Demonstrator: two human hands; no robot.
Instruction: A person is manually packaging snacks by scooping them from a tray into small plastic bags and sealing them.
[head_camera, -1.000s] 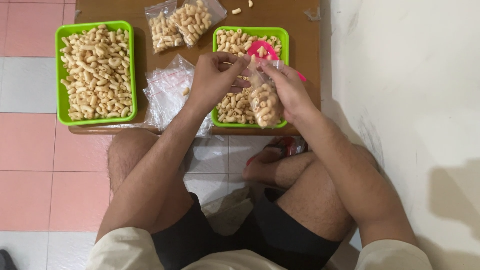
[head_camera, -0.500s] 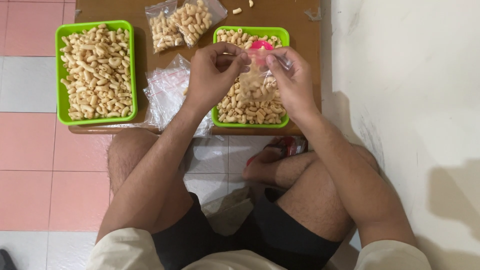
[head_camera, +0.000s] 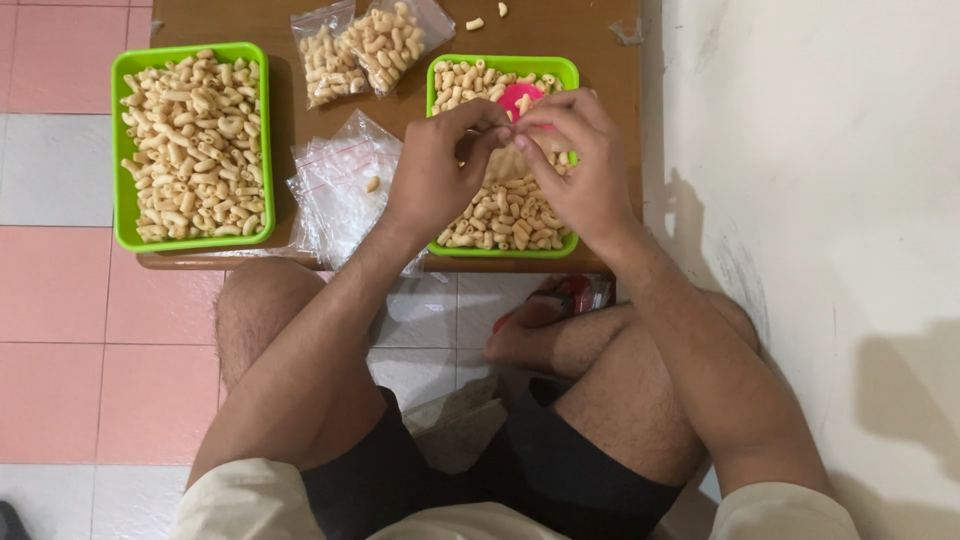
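Note:
My left hand (head_camera: 432, 175) and my right hand (head_camera: 582, 170) meet fingertip to fingertip over the right green tray (head_camera: 500, 249) of pale macaroni-shaped snacks. Between them they pinch the top of a small clear plastic bag (head_camera: 512, 163) partly filled with the snacks; most of the bag is hidden behind my fingers. A pink scoop (head_camera: 517, 97) lies in the tray just beyond my fingertips.
A second green tray (head_camera: 120, 140) heaped with the same snacks sits at the left of the low brown table (head_camera: 560, 30). Two filled bags (head_camera: 365, 45) lie at the back, a pile of empty clear bags (head_camera: 340, 185) in the middle. A white wall (head_camera: 820, 200) is on the right.
The bag hung beside my right hand over the tray's front edge; now both hands have drawn together and hold its top pinched, with the bag raised over the tray's middle.

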